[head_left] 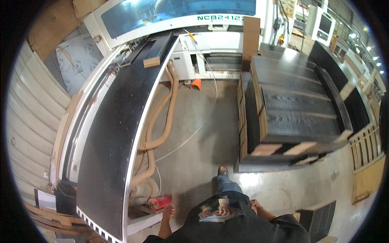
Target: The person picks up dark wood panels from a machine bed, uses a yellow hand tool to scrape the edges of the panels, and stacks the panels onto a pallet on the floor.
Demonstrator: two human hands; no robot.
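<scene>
My left hand [167, 211] hangs low beside the long black machine bed [113, 133], its fingers loosely apart with nothing in them. Close by it, a red object [159, 202] lies near the floor; I cannot make out its kind. On the other side of my body, my right hand [254, 205] hangs with its fingers curled in, and nothing shows in it. Black boards [300, 121] lie stacked ahead to the right, apart from that hand. A dark panel with a pale cut end [158, 50] rests at the far end of the bed.
A white machine with a blue window [178, 12] spans the far side. Tan hoses [172, 105] run beside the bed, and a thin pale cable [198, 127] crosses the floor. An orange object [196, 84] lies by the machine. A dark slatted panel [318, 220] is behind at right.
</scene>
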